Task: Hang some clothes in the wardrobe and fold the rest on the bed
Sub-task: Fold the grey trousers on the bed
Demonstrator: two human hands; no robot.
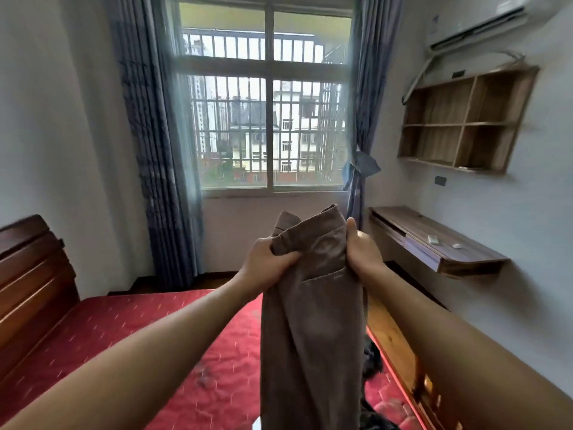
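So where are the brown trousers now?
Centre of the head view: the brown trousers hang from the left hand and right hand, above the red bed, before the window.

Home bedroom: red-covered bed [130,333], wooden headboard [28,274], curtained window [266,113], wall shelf [465,122]

Below and to the left of the left hand's [267,258] fingers spreads a bed with a red quilted cover [130,330]. Its dark wooden headboard [31,274] stands far off to their left. A heap of dark clothes [372,358] lies on the cover by the bed's right edge, beneath the right hand's [363,252] fingers. Right of those fingers, about level with them, a wall-mounted wooden desk [403,225] carries two small white objects [432,239], too small to identify.
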